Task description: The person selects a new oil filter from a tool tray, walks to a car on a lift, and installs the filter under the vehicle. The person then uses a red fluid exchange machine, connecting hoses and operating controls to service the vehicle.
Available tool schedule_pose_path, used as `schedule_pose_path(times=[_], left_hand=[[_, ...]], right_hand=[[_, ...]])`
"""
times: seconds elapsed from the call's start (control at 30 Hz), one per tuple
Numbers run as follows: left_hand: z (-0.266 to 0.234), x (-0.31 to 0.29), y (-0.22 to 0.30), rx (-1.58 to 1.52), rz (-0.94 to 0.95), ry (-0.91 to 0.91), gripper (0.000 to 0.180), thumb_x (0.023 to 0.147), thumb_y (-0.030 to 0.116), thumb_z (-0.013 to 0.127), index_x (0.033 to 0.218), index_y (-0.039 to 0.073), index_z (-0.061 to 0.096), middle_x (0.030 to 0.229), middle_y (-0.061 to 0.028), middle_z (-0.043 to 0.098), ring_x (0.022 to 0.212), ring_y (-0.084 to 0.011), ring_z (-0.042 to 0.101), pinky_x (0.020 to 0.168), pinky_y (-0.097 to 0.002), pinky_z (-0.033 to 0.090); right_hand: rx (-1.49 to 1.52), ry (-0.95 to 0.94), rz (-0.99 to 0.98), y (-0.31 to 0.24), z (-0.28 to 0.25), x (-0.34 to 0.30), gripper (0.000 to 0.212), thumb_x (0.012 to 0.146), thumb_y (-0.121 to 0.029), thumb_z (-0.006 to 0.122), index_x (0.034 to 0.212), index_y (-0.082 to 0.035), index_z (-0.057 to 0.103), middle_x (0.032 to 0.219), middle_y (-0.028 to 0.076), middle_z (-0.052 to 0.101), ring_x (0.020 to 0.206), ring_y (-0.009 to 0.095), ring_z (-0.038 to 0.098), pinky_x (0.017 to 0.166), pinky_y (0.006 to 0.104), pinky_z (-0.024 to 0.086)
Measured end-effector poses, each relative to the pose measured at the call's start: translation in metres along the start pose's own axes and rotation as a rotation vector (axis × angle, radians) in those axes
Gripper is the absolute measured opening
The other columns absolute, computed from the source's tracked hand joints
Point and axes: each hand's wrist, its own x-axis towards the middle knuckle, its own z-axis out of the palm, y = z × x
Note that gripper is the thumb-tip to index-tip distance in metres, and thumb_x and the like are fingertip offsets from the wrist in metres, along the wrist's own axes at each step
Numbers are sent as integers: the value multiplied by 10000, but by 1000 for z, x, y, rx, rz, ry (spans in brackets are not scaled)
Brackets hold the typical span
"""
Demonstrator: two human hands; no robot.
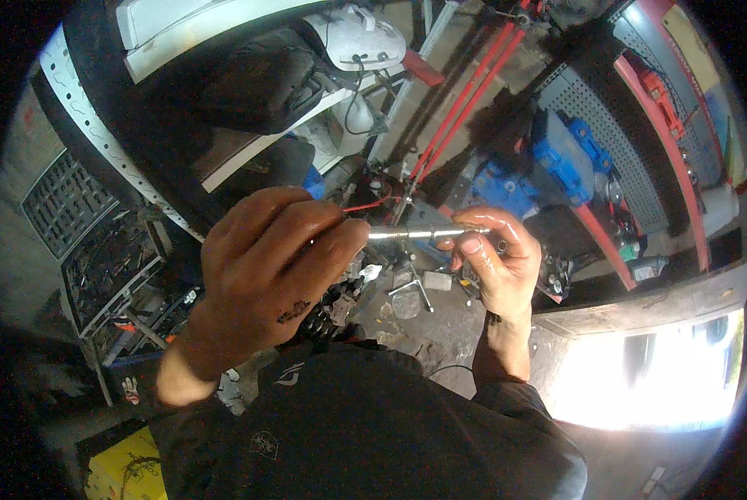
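Observation:
A slim, shiny metal rod (428,234) with ridges along part of it is held level in front of my chest. My left hand (269,271), dark with grime, wraps its fingers round the rod's left end and hides that end. At the other end, the thumb and fingers of my right hand (505,260) pinch the rod; wet or oily shine shows on the thumb. Between the two hands the middle of the rod lies bare.
Below the hands, a T-shaped metal tool (419,292) lies among small parts. Blue plastic cases (565,154) sit by red-edged shelving at the right. A tool tray (69,204) stands at the left, with a yellow box (127,467) at the lower left. Long red bars (465,104) rise behind.

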Motion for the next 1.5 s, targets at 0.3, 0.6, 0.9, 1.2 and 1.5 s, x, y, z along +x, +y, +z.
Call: schedule_pose_path(times=[0.3,0.6,0.9,1.2,1.5], left_hand=[[2,0,0,0,1,12,251,789,130,774,1031,85,731,979,-49,662,910,-250,648,726,-371,561],[3,1,-3,7,38,24,240,809,125,750,1041,67,723,974,-62,652,872,-244,648,689,-363,552],[-3,17,5,-77,-40,-46,346,725,69,858,1040,108,722,959,-66,648,832,-272,640,695,-389,534],[-1,41,9,-77,-13,-37,217,787,83,712,1001,52,697,937,-80,612,829,-273,609,707,-385,511],[5,65,7,-75,42,-44,100,778,120,654,804,36,607,849,-102,534,814,-287,578,690,-374,506]], right_hand=[[5,21,24,-1,0,-1,256,959,-49,725,1198,34,681,1020,121,749,884,191,746,655,255,561],[72,31,19,4,0,2,240,971,-54,708,1188,42,676,967,143,748,796,171,718,624,259,545],[162,50,134,6,-9,7,230,987,-70,679,1189,38,673,882,146,734,691,143,662,574,236,509],[319,89,138,17,-13,17,304,1011,-176,669,1196,63,639,833,164,707,499,73,438,484,260,486],[450,120,222,30,-18,26,291,1020,-172,657,1211,46,626,832,119,678,510,62,448,475,250,473]])
